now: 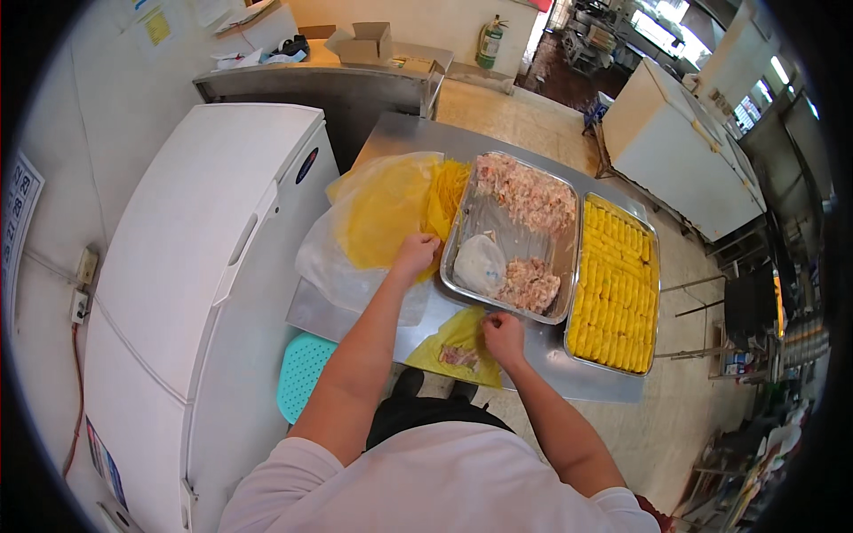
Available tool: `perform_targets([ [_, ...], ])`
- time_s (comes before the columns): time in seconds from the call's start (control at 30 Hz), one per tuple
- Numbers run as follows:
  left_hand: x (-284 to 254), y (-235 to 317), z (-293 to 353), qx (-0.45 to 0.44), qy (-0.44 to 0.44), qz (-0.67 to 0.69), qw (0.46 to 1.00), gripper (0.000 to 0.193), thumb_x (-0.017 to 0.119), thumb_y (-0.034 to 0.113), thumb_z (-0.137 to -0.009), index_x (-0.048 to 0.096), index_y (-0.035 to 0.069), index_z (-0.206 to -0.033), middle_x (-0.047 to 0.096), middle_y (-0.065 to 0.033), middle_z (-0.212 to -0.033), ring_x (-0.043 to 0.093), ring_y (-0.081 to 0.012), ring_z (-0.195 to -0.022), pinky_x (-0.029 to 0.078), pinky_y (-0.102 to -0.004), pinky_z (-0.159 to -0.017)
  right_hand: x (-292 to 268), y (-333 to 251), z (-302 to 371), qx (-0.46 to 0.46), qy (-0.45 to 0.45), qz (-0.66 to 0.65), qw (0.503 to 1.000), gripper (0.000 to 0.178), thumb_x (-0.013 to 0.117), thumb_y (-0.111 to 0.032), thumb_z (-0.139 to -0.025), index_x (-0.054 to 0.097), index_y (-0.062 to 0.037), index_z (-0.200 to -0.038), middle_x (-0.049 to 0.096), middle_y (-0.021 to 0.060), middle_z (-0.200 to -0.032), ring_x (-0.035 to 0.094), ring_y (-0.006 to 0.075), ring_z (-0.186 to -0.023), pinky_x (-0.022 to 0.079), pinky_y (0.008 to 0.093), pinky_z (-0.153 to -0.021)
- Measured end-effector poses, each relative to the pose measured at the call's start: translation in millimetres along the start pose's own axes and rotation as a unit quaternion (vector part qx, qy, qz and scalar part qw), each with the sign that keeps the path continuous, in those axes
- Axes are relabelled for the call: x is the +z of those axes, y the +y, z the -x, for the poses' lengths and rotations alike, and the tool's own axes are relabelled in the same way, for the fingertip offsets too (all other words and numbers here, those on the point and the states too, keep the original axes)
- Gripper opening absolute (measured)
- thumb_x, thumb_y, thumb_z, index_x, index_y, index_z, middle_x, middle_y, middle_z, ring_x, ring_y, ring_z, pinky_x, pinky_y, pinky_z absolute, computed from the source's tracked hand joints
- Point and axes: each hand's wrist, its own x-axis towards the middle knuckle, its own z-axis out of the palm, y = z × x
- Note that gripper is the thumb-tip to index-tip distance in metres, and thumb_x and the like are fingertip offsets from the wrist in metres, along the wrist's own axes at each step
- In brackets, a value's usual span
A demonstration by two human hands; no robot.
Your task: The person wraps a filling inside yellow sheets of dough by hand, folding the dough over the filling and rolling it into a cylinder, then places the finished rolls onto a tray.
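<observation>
A thin yellow wrapper sheet (435,344) lies at the table's near edge with a small lump of pinkish minced filling (458,357) on it. My right hand (505,338) is closed in a pinch at the sheet's upper right corner. Farther left, my left hand (418,256) is closed beside a bunch of yellow strips (447,191); what its fingers hold is hidden. Next to those strips, a stack of round yellow sheets (384,213) rests on clear plastic (324,266). A metal tray (573,302) holds minced filling (533,197) and a whitish plastic-wrapped bundle (480,265).
At right, a second tray (658,293) is packed with rows of yellow rolls (615,289). Both trays stand on a metal table (400,133). A white freezer (204,222) flanks it on the left, with a turquoise stool (304,377) between. Another white chest freezer (666,142) stands back right.
</observation>
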Motion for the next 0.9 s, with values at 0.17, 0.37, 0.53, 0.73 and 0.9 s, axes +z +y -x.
perform_targets([
  [0.17, 29.0, 24.9, 48.7, 0.029, 0.037, 0.308, 0.950, 0.025, 0.060, 0.021, -0.110, 0.072, 0.002, -0.123, 0.076, -0.0060, -0.103, 0.071, -0.0183, -0.093, 0.057, -0.0353, -0.086, 12.8, 20.9, -8.2, 0.000, 0.030, -0.035, 0.999, 0.026, 0.069, -0.019, -0.092, 0.082, -0.0034, -0.108, 0.079, 0.0211, -0.093, 0.077, 0.0381, -0.088, 0.060, 0.0456, -0.081],
  [0.37, 22.2, 8.0, 134.7, 0.076, 0.205, -0.015, 0.976, 0.030, 0.070, 0.023, -0.104, 0.072, -0.003, -0.118, 0.076, -0.0188, -0.115, 0.074, -0.0261, -0.104, 0.056, -0.0362, -0.092, 12.7, 38.5, -0.6, -0.032, 0.064, -0.103, 0.992, 0.029, 0.069, -0.005, -0.093, 0.077, -0.0020, -0.121, 0.078, 0.0179, -0.102, 0.075, 0.0253, -0.082, 0.058, 0.0383, -0.076],
  [0.53, 36.6, -22.5, 236.0, 0.056, 0.172, -0.222, 0.958, 0.031, 0.077, 0.026, -0.097, 0.073, -0.002, -0.110, 0.072, -0.0234, -0.117, 0.069, -0.0387, -0.107, 0.055, -0.0433, -0.094, -7.8, -11.8, 13.8, -0.277, -0.061, 0.130, 0.950, 0.028, 0.069, -0.009, -0.093, 0.078, -0.0048, -0.119, 0.075, 0.0182, -0.120, 0.069, 0.0381, -0.115, 0.055, 0.0494, -0.099],
  [0.73, 74.0, -50.8, 252.7, 0.128, 0.132, -0.357, 0.916, 0.027, 0.078, 0.024, -0.095, 0.069, -0.001, -0.098, 0.071, -0.0238, -0.111, 0.066, -0.0437, -0.110, 0.054, -0.0525, -0.094, 3.9, 0.1, 4.9, -0.326, 0.001, 0.314, 0.892, 0.033, 0.068, -0.016, -0.096, 0.076, -0.0049, -0.126, 0.068, 0.0187, -0.136, 0.060, 0.0423, -0.127, 0.050, 0.0526, -0.110],
  [0.9, 83.1, -54.6, 252.8, -0.004, 0.133, -0.243, 0.961, 0.027, 0.080, 0.022, -0.093, 0.070, -0.002, -0.101, 0.075, -0.0250, -0.102, 0.073, -0.0456, -0.098, 0.058, -0.0531, -0.085, 5.4, 4.0, 9.5, -0.279, -0.039, 0.287, 0.916, 0.040, 0.066, -0.025, -0.099, 0.073, -0.0065, -0.133, 0.067, 0.0194, -0.130, 0.057, 0.0423, -0.132, 0.046, 0.0573, -0.112],
])
